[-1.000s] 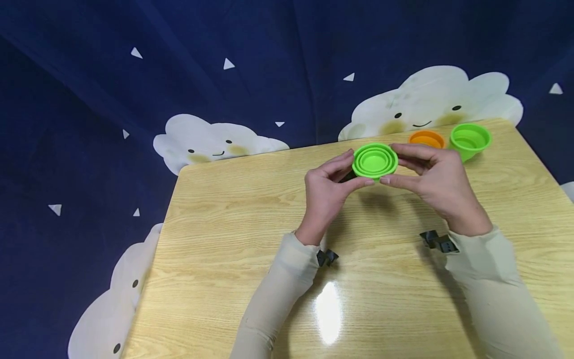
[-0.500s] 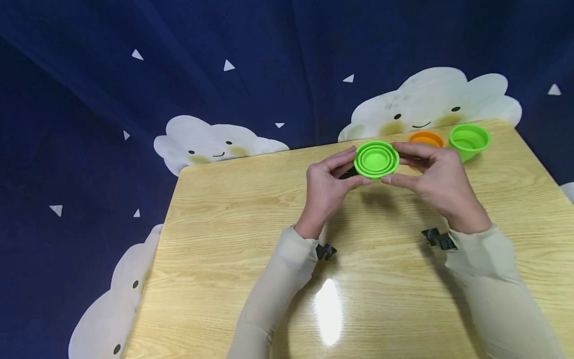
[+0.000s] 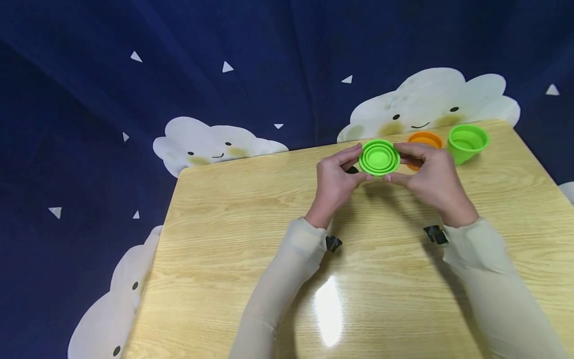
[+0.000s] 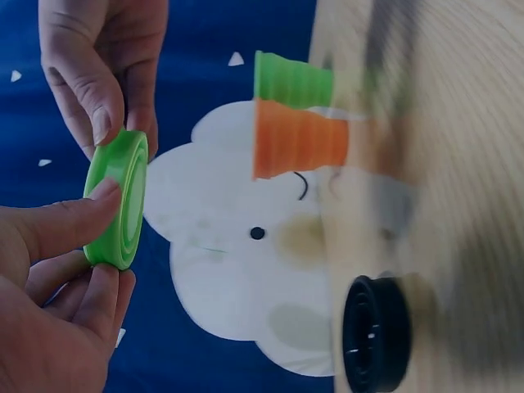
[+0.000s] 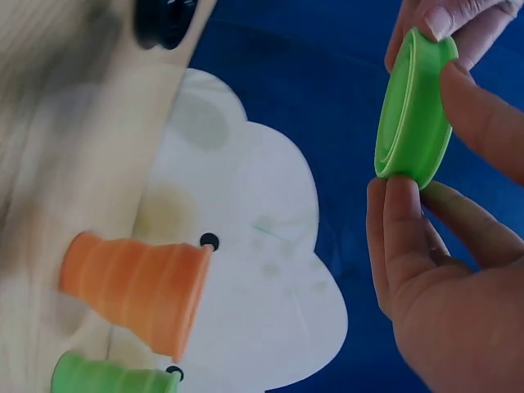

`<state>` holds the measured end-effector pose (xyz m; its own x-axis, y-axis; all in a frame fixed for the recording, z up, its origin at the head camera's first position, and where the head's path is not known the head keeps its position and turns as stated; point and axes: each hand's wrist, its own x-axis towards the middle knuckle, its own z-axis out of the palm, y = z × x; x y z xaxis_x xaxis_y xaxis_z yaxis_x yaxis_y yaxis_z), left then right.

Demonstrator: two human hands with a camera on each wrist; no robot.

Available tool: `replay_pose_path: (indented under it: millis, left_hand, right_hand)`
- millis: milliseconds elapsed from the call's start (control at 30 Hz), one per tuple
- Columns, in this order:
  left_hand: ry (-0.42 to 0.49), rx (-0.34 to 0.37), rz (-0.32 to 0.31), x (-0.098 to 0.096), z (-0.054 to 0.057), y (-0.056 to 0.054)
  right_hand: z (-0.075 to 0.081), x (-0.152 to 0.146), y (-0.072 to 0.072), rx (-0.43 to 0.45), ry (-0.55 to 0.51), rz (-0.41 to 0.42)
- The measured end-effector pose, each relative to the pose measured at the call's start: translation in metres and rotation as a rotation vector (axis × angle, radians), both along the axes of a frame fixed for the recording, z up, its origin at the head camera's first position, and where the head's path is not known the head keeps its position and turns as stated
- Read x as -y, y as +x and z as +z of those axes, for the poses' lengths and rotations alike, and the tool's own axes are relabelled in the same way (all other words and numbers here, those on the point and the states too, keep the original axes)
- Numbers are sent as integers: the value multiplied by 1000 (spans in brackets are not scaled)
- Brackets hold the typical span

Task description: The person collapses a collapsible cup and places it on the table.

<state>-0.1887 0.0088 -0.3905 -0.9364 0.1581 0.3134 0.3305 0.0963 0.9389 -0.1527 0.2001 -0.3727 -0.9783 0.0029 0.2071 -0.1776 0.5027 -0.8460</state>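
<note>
Raised over the far part of the table is a green collapsible cup [image 3: 378, 158], folded flat into concentric rings with its inside facing the head camera. My left hand [image 3: 333, 183] pinches its left rim, thumb at the near edge and fingers at the far side. On the opposite side, my right hand [image 3: 434, 177] grips the rim in the same way. Both wrist views show the flattened cup edge-on between thumbs and fingers. Below it on the table is a low black ringed object [image 4: 377, 334], mostly hidden by my left hand in the head view.
An expanded orange cup [image 3: 425, 137] stands at the table's back edge, partly behind my right hand. Right of it stands an expanded green cup [image 3: 467, 142]. Behind the wooden table [image 3: 215, 239] hangs a dark blue cloth [image 3: 251, 30] printed with clouds.
Both hands have shifted the flattened green cup slightly away from me and to the right. My left wrist has moved rightward; my right forearm has drawn in a little to the left.
</note>
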Motion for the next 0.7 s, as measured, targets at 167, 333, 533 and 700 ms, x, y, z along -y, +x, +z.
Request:
replay_pose_path:
  millis: [167, 333, 533, 700]
  left_hand:
    - [-77, 35, 24, -7, -13, -7]
    - [-168, 10, 38, -13, -25, -15]
    - [-301, 21, 33, -18, -36, -25]
    - [-394, 69, 7, -19, -43, -31]
  right_hand:
    - [-11, -1, -7, -35, 67, 15]
    - [-22, 0, -14, -50, 134, 19]
    - [-36, -2, -22, -38, 196, 35]
    - [-47, -4, -29, 14, 208, 61]
